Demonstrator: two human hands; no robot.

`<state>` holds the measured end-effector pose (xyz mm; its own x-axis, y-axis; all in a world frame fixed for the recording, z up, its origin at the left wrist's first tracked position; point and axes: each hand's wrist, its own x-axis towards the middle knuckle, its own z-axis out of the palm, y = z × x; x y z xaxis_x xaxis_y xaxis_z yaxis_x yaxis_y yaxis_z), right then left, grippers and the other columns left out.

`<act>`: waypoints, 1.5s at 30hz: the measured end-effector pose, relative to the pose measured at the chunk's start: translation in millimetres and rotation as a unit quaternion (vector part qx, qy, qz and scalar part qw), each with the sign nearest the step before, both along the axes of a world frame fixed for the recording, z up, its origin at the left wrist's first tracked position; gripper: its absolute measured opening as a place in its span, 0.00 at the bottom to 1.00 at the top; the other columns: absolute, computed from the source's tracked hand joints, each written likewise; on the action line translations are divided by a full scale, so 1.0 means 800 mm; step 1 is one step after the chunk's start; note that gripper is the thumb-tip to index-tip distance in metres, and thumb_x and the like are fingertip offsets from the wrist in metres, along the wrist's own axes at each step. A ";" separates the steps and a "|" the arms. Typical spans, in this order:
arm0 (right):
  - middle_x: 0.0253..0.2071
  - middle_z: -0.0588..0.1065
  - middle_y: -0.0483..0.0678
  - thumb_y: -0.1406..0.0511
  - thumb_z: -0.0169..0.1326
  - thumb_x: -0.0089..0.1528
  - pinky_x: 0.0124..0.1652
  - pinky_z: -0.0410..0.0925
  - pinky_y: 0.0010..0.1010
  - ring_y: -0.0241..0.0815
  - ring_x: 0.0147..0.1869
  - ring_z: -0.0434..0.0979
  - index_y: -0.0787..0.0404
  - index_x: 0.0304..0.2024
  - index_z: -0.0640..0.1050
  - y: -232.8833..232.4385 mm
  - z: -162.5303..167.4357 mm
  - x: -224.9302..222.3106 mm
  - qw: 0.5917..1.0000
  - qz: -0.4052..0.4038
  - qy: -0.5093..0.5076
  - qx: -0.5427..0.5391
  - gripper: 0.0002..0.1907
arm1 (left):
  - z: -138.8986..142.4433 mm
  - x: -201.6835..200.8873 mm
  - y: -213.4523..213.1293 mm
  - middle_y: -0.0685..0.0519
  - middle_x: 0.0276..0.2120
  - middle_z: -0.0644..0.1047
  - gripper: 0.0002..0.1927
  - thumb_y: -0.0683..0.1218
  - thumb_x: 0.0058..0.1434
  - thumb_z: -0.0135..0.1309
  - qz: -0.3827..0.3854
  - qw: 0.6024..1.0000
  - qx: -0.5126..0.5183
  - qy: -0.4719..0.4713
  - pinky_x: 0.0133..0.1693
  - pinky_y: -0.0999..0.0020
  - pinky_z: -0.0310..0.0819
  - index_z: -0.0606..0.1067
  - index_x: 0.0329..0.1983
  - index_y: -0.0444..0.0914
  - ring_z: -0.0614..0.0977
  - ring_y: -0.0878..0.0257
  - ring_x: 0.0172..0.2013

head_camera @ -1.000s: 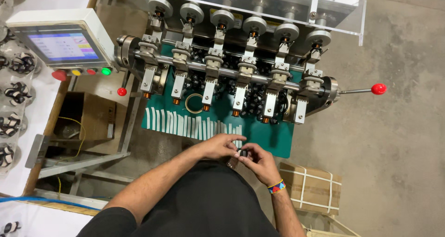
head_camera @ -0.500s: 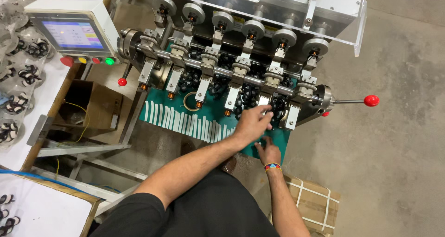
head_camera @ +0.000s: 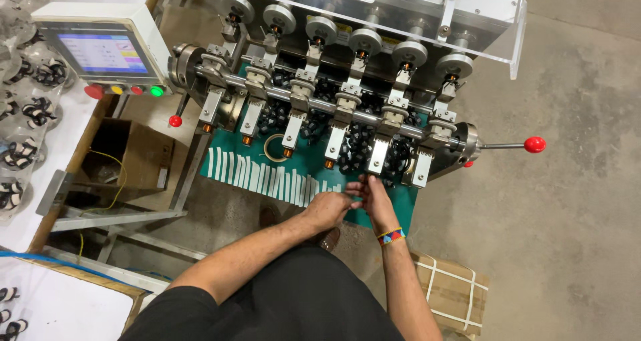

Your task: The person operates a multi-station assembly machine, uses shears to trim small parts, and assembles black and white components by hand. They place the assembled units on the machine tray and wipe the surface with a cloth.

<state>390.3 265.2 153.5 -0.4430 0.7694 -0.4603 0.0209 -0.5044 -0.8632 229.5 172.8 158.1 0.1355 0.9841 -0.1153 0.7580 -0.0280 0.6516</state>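
1. Both hands meet at the green desk [head_camera: 234, 147] edge under the winding machine [head_camera: 347, 101].
2. Left hand [head_camera: 327, 209] loosely curled; right hand [head_camera: 374, 197] fingers seemingly pinch a small part, too small to identify.
3. Judged step: readying a piece beside the white tape strips [head_camera: 267, 175].

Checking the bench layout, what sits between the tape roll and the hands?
In the head view, a row of white tape strips on the green mat.
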 end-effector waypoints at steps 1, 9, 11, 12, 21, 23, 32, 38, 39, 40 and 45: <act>0.36 0.74 0.41 0.51 0.41 0.71 0.34 0.67 0.31 0.36 0.38 0.73 0.59 0.50 0.73 -0.001 0.002 -0.014 1.000 -0.024 0.006 -0.017 0.21 | 0.011 -0.007 -0.009 0.46 0.45 0.82 0.09 0.46 0.63 0.57 -0.010 0.999 -0.041 -0.010 0.49 0.49 0.77 0.81 0.44 0.40 0.83 0.47 0.47; 0.17 0.58 0.38 0.45 0.36 0.69 0.19 0.49 0.25 0.32 0.17 0.52 0.56 0.34 0.69 -0.082 0.046 -0.002 0.948 0.128 0.047 -0.287 0.24 | 0.097 -0.080 -0.056 0.45 0.61 0.74 0.19 0.42 0.59 0.61 -0.055 0.955 0.113 -0.269 0.58 0.57 0.74 0.79 0.55 0.40 0.76 0.49 0.60; 0.17 0.56 0.37 0.44 0.35 0.69 0.18 0.46 0.23 0.30 0.16 0.50 0.56 0.33 0.69 -0.094 0.053 -0.004 0.914 0.185 0.107 -0.345 0.26 | 0.103 -0.093 -0.051 0.46 0.56 0.77 0.20 0.42 0.59 0.62 -0.087 0.948 0.053 -0.300 0.56 0.60 0.77 0.79 0.55 0.41 0.80 0.52 0.56; 0.16 0.56 0.37 0.45 0.35 0.69 0.18 0.45 0.23 0.30 0.16 0.50 0.56 0.33 0.69 -0.096 0.054 -0.009 0.906 0.196 0.128 -0.352 0.25 | 0.104 -0.100 -0.050 0.48 0.52 0.80 0.20 0.42 0.59 0.62 -0.092 0.946 0.010 -0.311 0.55 0.62 0.78 0.78 0.56 0.41 0.83 0.55 0.53; 0.15 0.58 0.36 0.42 0.31 0.71 0.16 0.48 0.19 0.26 0.14 0.51 0.56 0.34 0.72 -0.119 0.090 -0.070 0.945 0.142 0.116 -0.271 0.30 | 0.086 -0.143 -0.053 0.49 0.46 0.85 0.18 0.42 0.62 0.63 0.048 0.904 -0.014 -0.425 0.48 0.66 0.81 0.79 0.57 0.39 0.86 0.60 0.45; 0.16 0.63 0.39 0.46 0.36 0.70 0.18 0.54 0.23 0.29 0.16 0.57 0.58 0.35 0.75 -0.129 0.111 -0.085 0.988 0.132 -0.037 -0.073 0.27 | 0.085 -0.151 -0.053 0.50 0.44 0.86 0.18 0.44 0.63 0.62 0.115 0.904 -0.036 -0.411 0.44 0.67 0.83 0.79 0.57 0.40 0.87 0.61 0.42; 0.31 0.76 0.47 0.61 0.51 0.69 0.34 0.68 0.33 0.44 0.34 0.76 0.58 0.39 0.78 -0.109 0.169 -0.107 0.821 0.120 -0.265 0.492 0.10 | 0.109 -0.185 -0.072 0.51 0.46 0.84 0.20 0.47 0.62 0.65 -0.071 0.951 0.045 -0.297 0.47 0.66 0.82 0.77 0.57 0.40 0.86 0.64 0.45; 0.24 0.68 0.39 0.60 0.48 0.72 0.28 0.60 0.24 0.29 0.28 0.63 0.62 0.36 0.79 -0.122 0.116 -0.104 0.976 0.084 -0.138 0.143 0.15 | 0.090 -0.163 -0.071 0.51 0.45 0.82 0.16 0.41 0.65 0.59 0.118 0.857 -0.021 -0.501 0.47 0.69 0.82 0.75 0.56 0.37 0.83 0.66 0.44; 0.24 0.68 0.37 0.60 0.47 0.72 0.28 0.60 0.23 0.28 0.28 0.64 0.62 0.36 0.78 -0.136 0.107 -0.105 0.983 0.089 -0.110 0.117 0.15 | 0.082 -0.157 -0.068 0.51 0.47 0.81 0.16 0.40 0.66 0.58 0.131 0.829 -0.018 -0.543 0.48 0.69 0.82 0.74 0.56 0.35 0.83 0.66 0.46; 0.24 0.69 0.36 0.60 0.47 0.71 0.27 0.60 0.22 0.26 0.27 0.64 0.62 0.36 0.78 -0.147 0.098 -0.108 0.988 0.092 -0.083 0.092 0.15 | 0.074 -0.151 -0.066 0.51 0.48 0.79 0.16 0.39 0.66 0.57 0.142 0.799 -0.016 -0.584 0.49 0.69 0.83 0.72 0.56 0.34 0.82 0.66 0.47; 0.22 0.71 0.40 0.60 0.47 0.71 0.27 0.63 0.23 0.28 0.25 0.68 0.63 0.35 0.77 -0.172 0.074 -0.132 0.985 0.099 -0.083 0.113 0.15 | 0.043 -0.123 -0.069 0.50 0.45 0.77 0.18 0.36 0.64 0.59 0.177 0.685 -0.073 -0.703 0.47 0.68 0.81 0.67 0.54 0.33 0.82 0.63 0.45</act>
<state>284.8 127.4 212.8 -0.5272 0.7669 -0.3661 0.2492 -0.2723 -0.9294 131.0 117.5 192.7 -0.0305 0.9757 -0.2171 -0.6793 0.1391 0.7205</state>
